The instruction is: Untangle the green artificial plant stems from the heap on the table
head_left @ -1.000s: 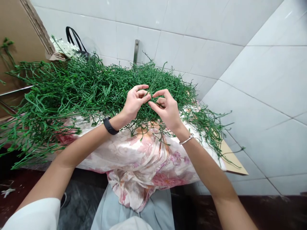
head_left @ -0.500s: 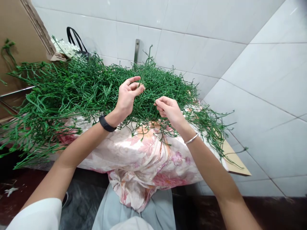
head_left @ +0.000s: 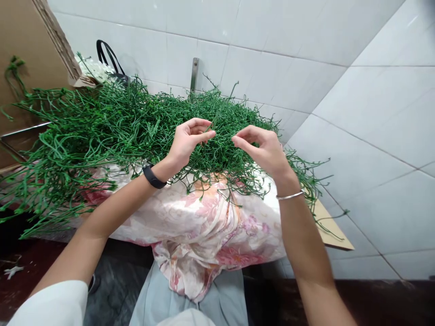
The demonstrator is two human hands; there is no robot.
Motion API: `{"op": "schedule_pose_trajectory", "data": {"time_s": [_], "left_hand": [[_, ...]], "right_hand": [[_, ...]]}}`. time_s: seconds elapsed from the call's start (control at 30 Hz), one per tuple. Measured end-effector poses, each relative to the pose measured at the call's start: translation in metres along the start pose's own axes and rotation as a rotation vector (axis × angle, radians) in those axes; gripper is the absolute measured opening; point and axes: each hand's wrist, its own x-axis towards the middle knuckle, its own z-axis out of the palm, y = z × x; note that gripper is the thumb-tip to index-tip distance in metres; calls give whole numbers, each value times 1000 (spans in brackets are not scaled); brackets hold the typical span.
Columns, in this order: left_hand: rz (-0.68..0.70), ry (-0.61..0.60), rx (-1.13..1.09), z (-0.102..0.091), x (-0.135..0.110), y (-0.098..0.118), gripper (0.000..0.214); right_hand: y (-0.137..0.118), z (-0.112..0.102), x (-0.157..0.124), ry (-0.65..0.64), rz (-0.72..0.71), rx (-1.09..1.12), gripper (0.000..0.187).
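A thick, tangled pile of thin green stems (head_left: 115,122), looking like artificial flower stems with small knobby ends, spreads over a floral cloth (head_left: 193,217). Above its middle, my left hand (head_left: 181,142) pinches a green stem (head_left: 233,91) between thumb and fingers; the stem leans up and to the right. Close by on the right, my right hand (head_left: 267,147) has thumb and forefinger brought together in front of the pile. Whatever sits between those fingertips is too small to make out. The two hands are apart.
A cardboard box (head_left: 30,40) stands at the left, with white flowers (head_left: 93,69) and a black bag handle (head_left: 108,54) behind the pile. A metal strip (head_left: 194,74) is on the tiled wall (head_left: 278,31). A board corner (head_left: 335,231) juts out right.
My right hand has moved right and turned, with its fingers more arched. My left hand has shifted slightly right, and the stem in it now tilts further right.
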Motion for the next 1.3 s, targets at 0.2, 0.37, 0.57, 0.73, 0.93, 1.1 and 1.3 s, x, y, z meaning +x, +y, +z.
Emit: {"op": "schedule_pose_trajectory", "data": {"time_s": [0.2,0.37,0.57,0.73,0.93,1.1,1.3], "left_hand": [[20,-49,0,7,-6,4,21],[63,-60,-34,8,-6,6,19],[38,-111,15,13,-9,13,21],[-56,-170,53,4,-1,24,28],[-45,-414,332,-5,-2,29,33],[163,-357,487,-1,-6,25,41],[431,-51,540,5,-13,32,35]], "right_hand": [[-13,29,-1,4,-145,97,29],[-12,39,-4,-80,-38,162,35],[-17,56,-6,-86,73,264,35],[-8,47,0,35,143,516,32],[-3,32,2,165,95,485,28],[-7,32,1,168,163,521,29],[-10,30,2,266,270,631,29]]}}
